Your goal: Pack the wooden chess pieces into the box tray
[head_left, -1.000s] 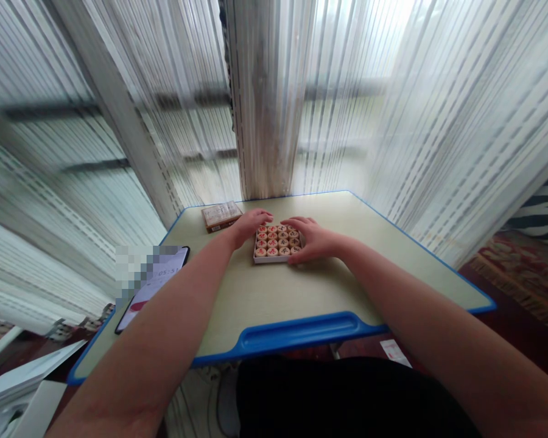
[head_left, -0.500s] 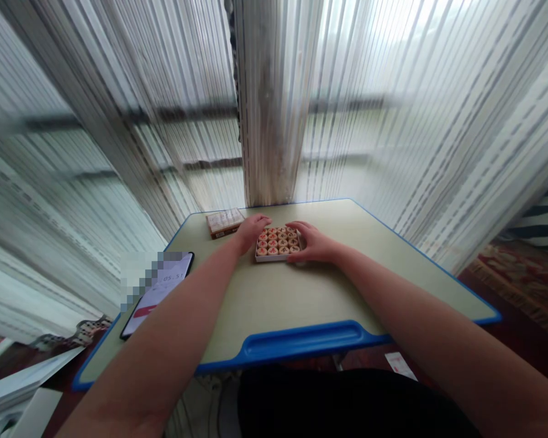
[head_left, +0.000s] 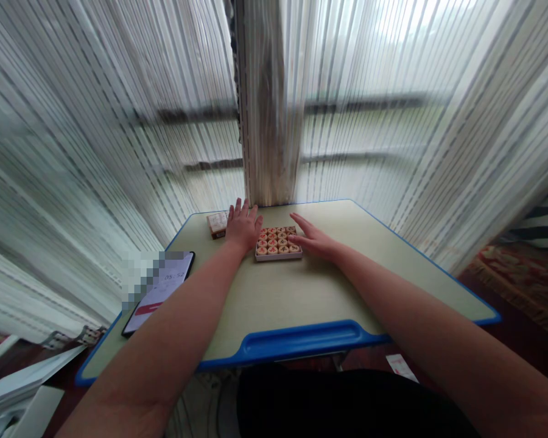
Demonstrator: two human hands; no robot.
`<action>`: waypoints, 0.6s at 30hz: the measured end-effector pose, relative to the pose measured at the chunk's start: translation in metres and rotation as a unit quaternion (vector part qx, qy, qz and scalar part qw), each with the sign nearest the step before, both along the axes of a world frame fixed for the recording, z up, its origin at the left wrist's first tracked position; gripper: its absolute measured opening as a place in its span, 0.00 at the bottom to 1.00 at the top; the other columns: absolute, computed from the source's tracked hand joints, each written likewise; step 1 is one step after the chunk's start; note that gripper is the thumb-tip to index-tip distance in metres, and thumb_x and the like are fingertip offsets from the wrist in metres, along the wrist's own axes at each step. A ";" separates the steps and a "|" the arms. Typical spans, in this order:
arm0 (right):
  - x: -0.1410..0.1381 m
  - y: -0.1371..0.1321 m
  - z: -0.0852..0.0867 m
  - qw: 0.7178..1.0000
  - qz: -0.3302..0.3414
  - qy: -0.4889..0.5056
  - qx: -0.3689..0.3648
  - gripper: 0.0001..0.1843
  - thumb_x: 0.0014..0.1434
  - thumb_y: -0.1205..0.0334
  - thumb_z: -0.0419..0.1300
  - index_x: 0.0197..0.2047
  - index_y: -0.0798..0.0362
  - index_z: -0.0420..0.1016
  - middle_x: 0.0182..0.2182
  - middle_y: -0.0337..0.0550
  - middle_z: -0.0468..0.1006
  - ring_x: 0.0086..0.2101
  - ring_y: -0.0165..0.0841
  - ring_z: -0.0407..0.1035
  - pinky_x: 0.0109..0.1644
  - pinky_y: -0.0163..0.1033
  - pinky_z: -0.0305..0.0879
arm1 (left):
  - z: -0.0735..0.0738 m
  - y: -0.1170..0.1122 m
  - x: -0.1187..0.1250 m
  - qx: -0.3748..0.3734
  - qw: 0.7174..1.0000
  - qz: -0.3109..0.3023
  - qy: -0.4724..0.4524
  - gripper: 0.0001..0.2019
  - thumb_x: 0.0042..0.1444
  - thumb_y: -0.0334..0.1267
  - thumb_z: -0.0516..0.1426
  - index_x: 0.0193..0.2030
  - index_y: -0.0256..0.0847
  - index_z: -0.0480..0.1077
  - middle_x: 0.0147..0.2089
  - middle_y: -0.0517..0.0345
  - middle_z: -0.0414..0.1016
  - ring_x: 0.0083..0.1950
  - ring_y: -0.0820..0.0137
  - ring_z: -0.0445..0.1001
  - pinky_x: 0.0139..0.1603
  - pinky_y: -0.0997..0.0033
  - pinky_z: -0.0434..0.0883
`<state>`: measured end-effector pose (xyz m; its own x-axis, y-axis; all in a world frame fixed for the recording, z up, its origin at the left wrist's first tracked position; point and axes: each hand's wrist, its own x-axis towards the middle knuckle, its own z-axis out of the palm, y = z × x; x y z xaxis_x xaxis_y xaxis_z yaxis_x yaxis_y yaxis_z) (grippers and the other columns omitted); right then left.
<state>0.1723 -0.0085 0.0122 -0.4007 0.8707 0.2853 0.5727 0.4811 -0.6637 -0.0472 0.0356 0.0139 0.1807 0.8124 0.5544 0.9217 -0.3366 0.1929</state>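
Note:
A shallow white tray full of several round wooden chess pieces with red marks sits at the far middle of the table. My left hand is raised just left of the tray, fingers stretched out and spread, holding nothing. It partly covers a brown box lid lying behind it. My right hand lies flat and open along the tray's right side, fingers straight and pointing to the far left, touching the tray's edge.
The table is pale with a blue rim and a blue groove at the near edge. A phone with a lit screen lies near the left edge. Sheer striped curtains hang close behind the table. Papers lie low at the left.
Both hands had their fingers curled round the tray's sides. Now they have let go and opened; the left hand has lifted off to the left, the right has flattened beside the tray.

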 end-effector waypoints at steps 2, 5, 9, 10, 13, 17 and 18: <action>0.000 0.004 -0.003 1.000 0.000 0.004 0.007 0.50 0.51 0.31 0.49 0.68 0.51 0.43 0.67 0.46 0.41 0.65 0.40 0.37 0.67 0.48 0.34 | 0.000 -0.002 -0.002 0.015 0.998 0.045 0.032 0.27 0.61 0.46 0.42 0.63 0.35 0.58 0.70 0.46 0.43 0.71 0.54 0.34 0.68 0.49 0.37; 0.000 0.011 -0.008 0.999 -0.036 0.011 0.025 0.51 0.50 0.28 0.46 0.68 0.48 0.42 0.68 0.41 0.37 0.65 0.41 0.28 0.67 0.52 0.29 | -0.002 -0.002 -0.001 0.011 0.995 0.078 0.053 0.27 0.61 0.46 0.41 0.65 0.37 0.54 0.71 0.48 0.36 0.70 0.53 0.28 0.67 0.48 0.34; -0.002 0.016 -0.011 0.997 -0.074 0.025 0.023 0.52 0.49 0.25 0.39 0.69 0.48 0.39 0.68 0.39 0.32 0.64 0.41 0.20 0.66 0.56 0.23 | -0.007 0.003 -0.001 -0.042 0.994 0.082 0.063 0.28 0.61 0.47 0.40 0.67 0.40 0.49 0.72 0.50 0.33 0.70 0.53 0.26 0.67 0.46 0.33; -0.003 0.016 -0.010 0.997 -0.068 0.027 0.016 0.52 0.49 0.25 0.38 0.69 0.49 0.38 0.68 0.39 0.32 0.65 0.41 0.21 0.66 0.55 0.24 | -0.007 0.004 -0.001 -0.055 0.993 0.081 0.060 0.28 0.61 0.47 0.40 0.67 0.40 0.48 0.72 0.50 0.33 0.70 0.53 0.26 0.67 0.46 0.34; -0.002 0.015 -0.010 0.999 -0.032 0.034 0.006 0.50 0.51 0.27 0.38 0.69 0.48 0.36 0.68 0.37 0.31 0.65 0.38 0.22 0.66 0.52 0.24 | -0.007 0.005 -0.001 -0.070 0.993 0.083 0.049 0.29 0.62 0.46 0.39 0.68 0.40 0.45 0.72 0.50 0.31 0.70 0.54 0.26 0.67 0.47 0.34; 0.001 0.014 -0.011 0.998 -0.005 0.059 0.013 0.46 0.54 0.29 0.38 0.69 0.44 0.34 0.68 0.32 0.30 0.65 0.36 0.22 0.67 0.49 0.23 | -0.004 0.003 0.001 -0.054 0.992 0.112 0.038 0.29 0.61 0.46 0.41 0.68 0.41 0.44 0.72 0.51 0.26 0.70 0.55 0.22 0.66 0.46 0.30; 0.001 0.015 -0.011 0.998 -0.004 0.064 0.012 0.46 0.54 0.29 0.38 0.69 0.44 0.34 0.68 0.32 0.30 0.65 0.35 0.22 0.67 0.49 0.23 | -0.003 0.002 0.001 -0.054 0.991 0.121 0.036 0.29 0.61 0.46 0.42 0.68 0.41 0.44 0.72 0.52 0.25 0.70 0.55 0.21 0.65 0.45 0.29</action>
<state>0.1730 0.0062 0.0013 -0.3532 0.8655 0.3551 0.4876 0.4943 -0.7197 -0.0462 0.0379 0.0105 0.0102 0.8904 0.4551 0.9855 -0.0860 0.1463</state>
